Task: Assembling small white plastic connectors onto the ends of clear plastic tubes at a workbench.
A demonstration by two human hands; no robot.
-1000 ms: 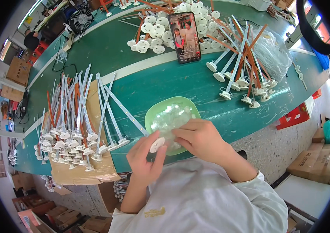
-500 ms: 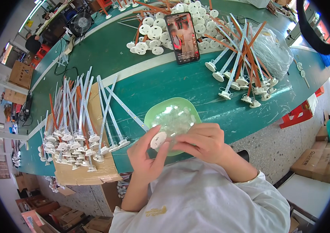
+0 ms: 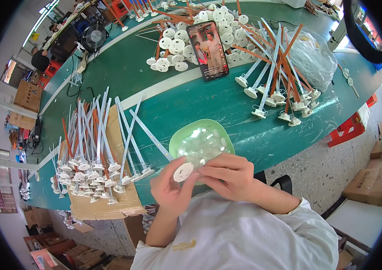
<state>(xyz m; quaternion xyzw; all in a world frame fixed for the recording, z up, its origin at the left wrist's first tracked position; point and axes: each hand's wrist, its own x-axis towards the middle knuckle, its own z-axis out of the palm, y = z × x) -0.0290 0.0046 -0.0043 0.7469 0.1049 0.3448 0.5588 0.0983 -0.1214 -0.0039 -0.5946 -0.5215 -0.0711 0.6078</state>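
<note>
My left hand [image 3: 169, 188] grips an LED strip lamp by its round white base [image 3: 183, 172], thumb and fingers at the disc's edge. From the base, its LED strip [image 3: 151, 136] points up and to the left. The fingers of my right hand [image 3: 230, 174] are pinched together right beside the disc; whatever they hold is hidden or too small to make out. Just beyond both hands stands a light green bowl [image 3: 174, 143] containing many small clear, shiny pieces [image 3: 202, 145], with its near side partly covered by my right hand.
To the left, many similar strip lamps [image 3: 83, 166] lie on a cardboard sheet [image 3: 130, 208]. More lamps [image 3: 285, 90] are piled at the right beside a clear plastic bag [image 3: 312, 63]. A phone [image 3: 208, 50] leans against white discs [image 3: 177, 46] at the back of the green table [image 3: 254, 139].
My right hand has come closer to the disc, its fingers more tightly together. The disc faces up slightly more in my left hand. The whole view has shifted a little.
</note>
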